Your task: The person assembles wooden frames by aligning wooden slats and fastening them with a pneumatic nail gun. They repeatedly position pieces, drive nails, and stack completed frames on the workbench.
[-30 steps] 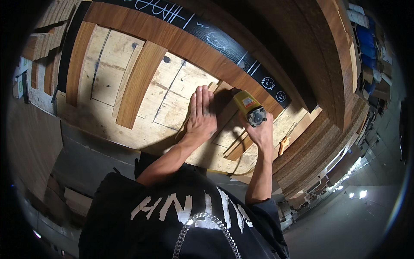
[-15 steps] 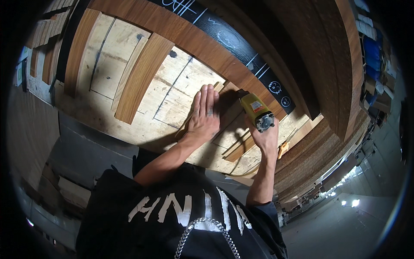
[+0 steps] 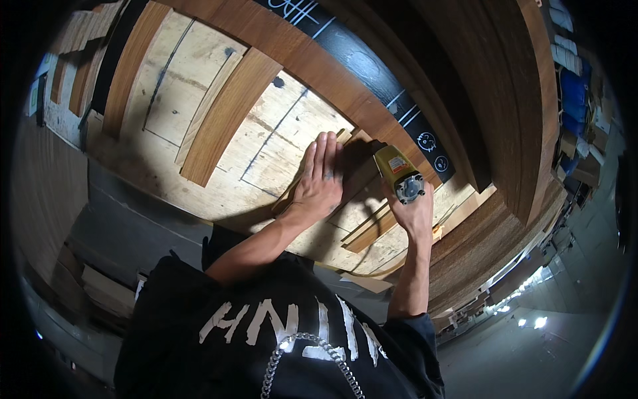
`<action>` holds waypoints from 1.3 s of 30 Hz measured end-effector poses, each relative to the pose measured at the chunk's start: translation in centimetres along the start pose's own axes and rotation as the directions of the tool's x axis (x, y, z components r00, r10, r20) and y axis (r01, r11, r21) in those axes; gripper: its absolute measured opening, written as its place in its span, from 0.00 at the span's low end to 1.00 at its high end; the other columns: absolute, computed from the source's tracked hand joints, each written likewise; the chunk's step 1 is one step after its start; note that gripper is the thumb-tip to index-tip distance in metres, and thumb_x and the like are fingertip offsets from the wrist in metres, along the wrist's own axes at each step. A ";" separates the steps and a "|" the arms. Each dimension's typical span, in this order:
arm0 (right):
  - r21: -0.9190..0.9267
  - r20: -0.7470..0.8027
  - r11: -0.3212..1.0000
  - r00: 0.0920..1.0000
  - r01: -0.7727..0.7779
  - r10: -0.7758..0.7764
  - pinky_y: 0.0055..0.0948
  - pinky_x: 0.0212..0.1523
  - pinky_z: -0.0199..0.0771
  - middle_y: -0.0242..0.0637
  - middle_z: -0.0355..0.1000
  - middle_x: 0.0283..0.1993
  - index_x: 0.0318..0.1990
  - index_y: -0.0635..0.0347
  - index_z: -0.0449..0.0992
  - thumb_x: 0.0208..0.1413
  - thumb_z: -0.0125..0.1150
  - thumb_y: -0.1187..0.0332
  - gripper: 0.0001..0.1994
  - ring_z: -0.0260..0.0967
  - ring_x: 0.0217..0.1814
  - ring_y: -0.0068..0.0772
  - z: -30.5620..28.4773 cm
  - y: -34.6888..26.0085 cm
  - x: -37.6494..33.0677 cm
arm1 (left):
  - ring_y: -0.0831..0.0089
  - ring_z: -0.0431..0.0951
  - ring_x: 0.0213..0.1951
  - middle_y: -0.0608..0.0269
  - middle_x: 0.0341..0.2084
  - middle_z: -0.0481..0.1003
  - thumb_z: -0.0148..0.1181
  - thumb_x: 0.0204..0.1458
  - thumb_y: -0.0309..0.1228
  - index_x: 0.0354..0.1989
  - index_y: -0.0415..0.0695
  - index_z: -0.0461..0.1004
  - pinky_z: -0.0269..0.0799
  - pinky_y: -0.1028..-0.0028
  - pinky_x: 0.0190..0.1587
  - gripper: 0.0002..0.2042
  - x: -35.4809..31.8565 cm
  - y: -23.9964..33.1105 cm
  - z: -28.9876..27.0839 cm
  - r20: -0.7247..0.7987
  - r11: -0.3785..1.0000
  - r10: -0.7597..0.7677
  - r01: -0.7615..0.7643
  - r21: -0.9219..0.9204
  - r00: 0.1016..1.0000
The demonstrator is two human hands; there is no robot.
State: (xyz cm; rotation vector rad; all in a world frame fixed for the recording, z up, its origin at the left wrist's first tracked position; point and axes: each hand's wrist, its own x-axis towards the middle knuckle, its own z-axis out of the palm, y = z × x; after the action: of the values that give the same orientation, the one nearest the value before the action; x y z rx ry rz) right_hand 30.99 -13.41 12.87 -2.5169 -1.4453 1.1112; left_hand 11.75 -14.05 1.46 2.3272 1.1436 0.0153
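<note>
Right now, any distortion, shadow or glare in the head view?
Head view: fisheye bows the long brown board; head view: dark shadow between the left hand and yellow nail gun; head view: lamps glare at lower right, black board shines.

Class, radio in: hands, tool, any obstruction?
Right hand gripping yellow nail gun. Left hand flat over wooden strip. Gun's contact with long brown board unclear. No obstruction visible.

Smooth wooden rail (image 3: 319,71), glossy black strip (image 3: 359,63), shiny metal chain (image 3: 273,362)
</note>
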 end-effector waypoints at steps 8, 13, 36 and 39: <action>0.034 0.087 0.987 0.984 -0.157 0.154 0.48 0.47 0.77 0.56 0.80 0.36 0.38 0.68 0.83 0.46 0.76 0.59 0.20 0.75 0.41 0.57 0.2 -1.5 1.0 | 0.35 0.50 0.73 0.25 0.69 0.52 0.50 0.54 0.29 0.66 0.17 0.55 0.47 0.47 0.75 0.34 0.0 -0.2 0.1 -0.154 1.000 0.015 -0.017 -0.016 0.988; 0.023 0.032 0.991 0.991 -0.133 0.132 0.48 0.47 0.77 0.56 0.80 0.36 0.39 0.68 0.83 0.46 0.76 0.60 0.19 0.75 0.41 0.56 0.2 -2.2 0.8 | 0.37 0.49 0.74 0.25 0.70 0.51 0.52 0.52 0.29 0.67 0.17 0.55 0.45 0.47 0.76 0.35 -0.3 -0.3 0.7 -0.155 0.999 0.015 -0.023 -0.047 0.988; 0.240 0.075 0.906 0.937 -0.348 0.340 0.35 0.41 0.83 0.48 0.83 0.35 0.45 0.71 0.82 0.52 0.69 0.65 0.18 0.82 0.35 0.39 0.9 -4.8 -6.6 | 0.48 0.42 0.77 0.43 0.77 0.43 0.63 0.58 0.50 0.78 0.43 0.43 0.26 0.40 0.76 0.47 1.7 -9.0 -4.1 -0.487 0.993 -0.030 -0.028 -0.112 0.873; 0.164 0.029 0.968 0.982 -0.191 0.189 0.36 0.38 0.80 0.47 0.82 0.33 0.45 0.71 0.82 0.51 0.71 0.62 0.19 0.82 0.35 0.37 2.4 -6.2 -6.1 | 0.44 0.40 0.77 0.40 0.75 0.45 0.64 0.58 0.49 0.78 0.44 0.43 0.29 0.34 0.73 0.47 2.4 -15.0 -9.6 -0.369 0.979 -0.195 0.161 -0.121 0.909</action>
State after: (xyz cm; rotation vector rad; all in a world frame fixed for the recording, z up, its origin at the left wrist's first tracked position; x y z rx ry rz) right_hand 23.05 -15.31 16.76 -2.5750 -1.0797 1.2208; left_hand -0.01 -0.44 2.01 2.1875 1.5067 0.4598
